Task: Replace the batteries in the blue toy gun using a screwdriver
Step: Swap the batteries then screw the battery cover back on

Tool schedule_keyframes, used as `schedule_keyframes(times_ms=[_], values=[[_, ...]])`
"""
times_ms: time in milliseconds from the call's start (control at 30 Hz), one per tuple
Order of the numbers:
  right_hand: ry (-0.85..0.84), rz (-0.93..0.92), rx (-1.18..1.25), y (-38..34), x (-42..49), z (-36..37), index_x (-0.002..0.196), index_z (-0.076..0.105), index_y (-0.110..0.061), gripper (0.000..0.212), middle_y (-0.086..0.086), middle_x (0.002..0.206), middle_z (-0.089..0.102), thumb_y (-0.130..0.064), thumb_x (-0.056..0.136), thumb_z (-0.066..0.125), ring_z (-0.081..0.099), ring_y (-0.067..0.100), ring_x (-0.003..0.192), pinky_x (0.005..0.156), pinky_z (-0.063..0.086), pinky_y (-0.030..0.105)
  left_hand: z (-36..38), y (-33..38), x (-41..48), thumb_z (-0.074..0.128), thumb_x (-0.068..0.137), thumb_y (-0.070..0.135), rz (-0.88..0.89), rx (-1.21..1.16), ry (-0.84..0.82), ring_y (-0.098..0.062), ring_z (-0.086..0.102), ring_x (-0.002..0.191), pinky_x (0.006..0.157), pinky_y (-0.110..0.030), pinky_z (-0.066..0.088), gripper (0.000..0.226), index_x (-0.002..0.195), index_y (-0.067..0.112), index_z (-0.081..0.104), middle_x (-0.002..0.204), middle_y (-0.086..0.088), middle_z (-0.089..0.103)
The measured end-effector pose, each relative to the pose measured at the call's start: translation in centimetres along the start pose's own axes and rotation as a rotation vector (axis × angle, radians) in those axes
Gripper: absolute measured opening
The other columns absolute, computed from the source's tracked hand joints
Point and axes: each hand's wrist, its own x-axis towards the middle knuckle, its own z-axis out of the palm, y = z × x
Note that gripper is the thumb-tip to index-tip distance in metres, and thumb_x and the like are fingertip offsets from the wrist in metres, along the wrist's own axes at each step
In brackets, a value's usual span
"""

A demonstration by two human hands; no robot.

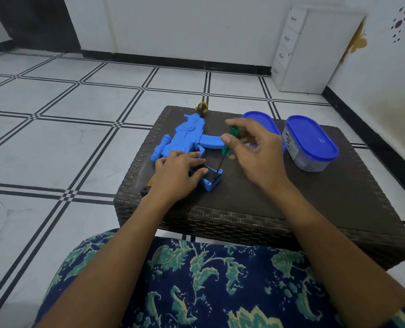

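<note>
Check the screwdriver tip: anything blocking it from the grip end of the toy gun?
Nothing visible. The right hand holds the green screwdriver with its tip already at the butt of the blue toy gun, beside the black panel. The left hand steadies the grip to the side, clear of the shaft.

A dark woven table [291, 200] stands on a white tiled floor [54, 129]. On it lie a blue toy gun [185, 138] at 10 o'clock, a yellow-and-black tool [202, 107] at 11, and two blue-lidded tubs [311, 144] at 1 to 2.
</note>
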Motion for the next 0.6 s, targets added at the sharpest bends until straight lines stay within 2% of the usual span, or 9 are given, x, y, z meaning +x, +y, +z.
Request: schedule_keyframes(times_ms=[67, 167, 233, 333, 400, 500, 600], values=[[0.019, 0.027, 0.028, 0.17, -0.01, 0.03, 0.116, 0.065, -0.007, 0.029, 0.002, 0.097, 0.066, -0.017, 0.089, 0.070, 0.067, 0.009, 0.086, 0.058, 0.062, 0.035, 0.00, 0.01, 0.00, 0.052, 0.091, 0.049, -0.002, 0.003, 0.002, -0.012, 0.034, 0.131, 0.102, -0.043, 0.023, 0.036, 0.124, 0.038, 0.060, 0.141, 0.019, 0.048], [-0.068, 0.025, 0.063, 0.06, -0.05, 0.12, 0.130, 0.058, -0.013, 0.036, 0.007, 0.115, 0.066, -0.011, 0.095, 0.061, 0.069, 0.015, 0.094, 0.063, 0.062, 0.031, 0.02, 0.04, -0.04, 0.052, 0.091, 0.049, 0.000, 0.003, 0.001, -0.012, 0.034, 0.131, 0.102, -0.043, 0.023, 0.036, 0.124, 0.038, 0.059, 0.141, 0.019, 0.048], [-0.104, -0.010, 0.081, -0.15, -0.06, 0.25, 0.132, 0.056, -0.017, 0.039, 0.002, 0.112, 0.065, -0.005, 0.095, 0.058, 0.069, 0.017, 0.093, 0.064, 0.062, 0.029, 0.03, -0.02, -0.06, 0.052, 0.091, 0.049, 0.004, 0.002, 0.002, -0.012, 0.034, 0.131, 0.102, -0.043, 0.023, 0.036, 0.124, 0.038, 0.060, 0.141, 0.019, 0.048], [-0.081, -0.021, 0.085, -0.21, -0.01, 0.29, 0.125, 0.062, -0.011, 0.034, -0.009, 0.101, 0.061, -0.006, 0.091, 0.065, 0.067, 0.009, 0.084, 0.063, 0.062, 0.031, 0.07, -0.10, -0.05, 0.052, 0.091, 0.049, 0.004, -0.001, 0.008, -0.012, 0.035, 0.131, 0.102, -0.044, 0.023, 0.036, 0.124, 0.038, 0.060, 0.141, 0.019, 0.048], [-0.065, 0.015, 0.121, -0.13, -0.02, 0.24, 0.123, 0.062, -0.007, 0.035, -0.002, 0.104, 0.063, -0.007, 0.089, 0.069, 0.068, 0.006, 0.091, 0.063, 0.062, 0.033, 0.05, -0.07, -0.01, 0.053, 0.091, 0.049, 0.005, -0.001, 0.009, -0.012, 0.035, 0.131, 0.103, -0.045, 0.024, 0.036, 0.124, 0.038, 0.060, 0.141, 0.018, 0.048], [-0.111, 0.060, 0.197, 0.00, -0.02, 0.13, 0.128, 0.058, -0.012, 0.037, 0.009, 0.119, 0.064, -0.003, 0.092, 0.062, 0.067, 0.013, 0.104, 0.068, 0.062, 0.036, 0.01, -0.07, 0.03, 0.052, 0.091, 0.049, 0.006, 0.000, -0.001, -0.013, 0.034, 0.131, 0.103, -0.045, 0.023, 0.036, 0.125, 0.038, 0.059, 0.141, 0.018, 0.048], [-0.117, 0.065, 0.189, -0.11, 0.02, 0.13, 0.127, 0.058, -0.015, 0.038, 0.004, 0.108, 0.063, -0.002, 0.092, 0.063, 0.072, 0.014, 0.090, 0.066, 0.062, 0.034, 0.01, -0.12, 0.05, 0.052, 0.091, 0.049, 0.008, 0.000, -0.001, -0.013, 0.035, 0.131, 0.102, -0.044, 0.024, 0.036, 0.125, 0.038, 0.059, 0.141, 0.018, 0.048]])
